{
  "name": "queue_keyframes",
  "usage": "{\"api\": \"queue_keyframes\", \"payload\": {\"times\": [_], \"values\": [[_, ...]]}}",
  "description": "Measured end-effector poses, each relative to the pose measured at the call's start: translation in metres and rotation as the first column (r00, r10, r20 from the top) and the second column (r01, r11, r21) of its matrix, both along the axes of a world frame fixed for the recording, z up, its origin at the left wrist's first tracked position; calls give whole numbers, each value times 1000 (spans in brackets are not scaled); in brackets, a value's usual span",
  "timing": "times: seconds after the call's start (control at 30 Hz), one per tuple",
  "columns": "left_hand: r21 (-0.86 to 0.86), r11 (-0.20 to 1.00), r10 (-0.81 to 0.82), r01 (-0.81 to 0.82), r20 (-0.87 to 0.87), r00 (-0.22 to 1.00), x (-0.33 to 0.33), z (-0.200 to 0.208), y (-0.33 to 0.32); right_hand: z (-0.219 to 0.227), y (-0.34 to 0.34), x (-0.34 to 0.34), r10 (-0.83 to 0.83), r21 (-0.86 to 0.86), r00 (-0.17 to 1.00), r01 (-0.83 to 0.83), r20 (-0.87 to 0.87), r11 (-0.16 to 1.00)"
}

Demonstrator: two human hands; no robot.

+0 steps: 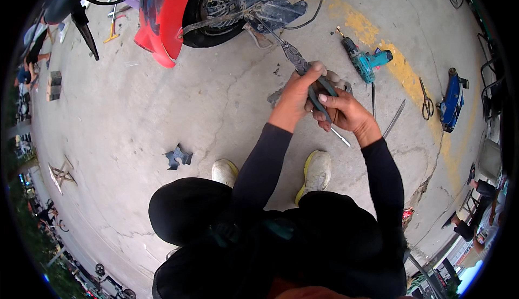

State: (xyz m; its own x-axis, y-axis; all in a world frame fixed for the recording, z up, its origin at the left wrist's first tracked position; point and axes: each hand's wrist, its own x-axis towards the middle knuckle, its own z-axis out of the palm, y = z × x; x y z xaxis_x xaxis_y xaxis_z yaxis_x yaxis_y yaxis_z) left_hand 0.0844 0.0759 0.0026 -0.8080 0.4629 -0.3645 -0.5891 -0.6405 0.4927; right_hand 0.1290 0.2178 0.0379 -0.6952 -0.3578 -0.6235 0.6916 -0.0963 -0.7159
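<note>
My left hand [294, 98] is closed around dark-handled pliers [293, 56], its thumb lying along the joint. Closed on the lower ends of the same handles is my right hand [347, 113]. The plier jaws point up and left, meeting a thin cable or rod that runs to the underside of a red motorbike [184, 21]. Below my fingers shows a slim metal shaft [340, 137]; whether a hand holds it or it lies on the ground, I cannot tell. The motorbike's black wheel [216, 37] is just beyond the jaws.
Right of my hands lie a teal cordless drill [367, 61], black scissors [427, 104], a long metal rod [394, 118] and a blue floor jack [452, 99]. A dark, star-shaped scrap [178, 157] lies left of my shoes. Other people are at both edges.
</note>
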Motion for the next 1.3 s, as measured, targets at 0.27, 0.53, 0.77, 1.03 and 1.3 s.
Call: {"api": "queue_keyframes", "payload": {"times": [0.27, 0.53, 0.77, 1.03, 1.3], "values": [[223, 961, 151, -161, 62, 987, -6, 1, 19, 32, -42, 49, 753, 847, 626, 498, -204, -185], [99, 995, -20, 19, 15, 1000, 2, -8, 0, -1, -4, 15, 553, 939, 787, 93, -272, 330], [106, 978, 163, -178, 138, 977, -8, -15, 21, 13, -14, 40, 736, 907, 597, 417, -321, 57], [-53, 980, 199, -193, 154, 968, -6, -7, 16, -27, -27, 15, 667, 837, 610, 547, -428, 36], [-85, 968, 248, -236, 177, 953, -11, -7, 10, 18, 1, 14, 460, 799, 819, -4, -342, 601]]}}
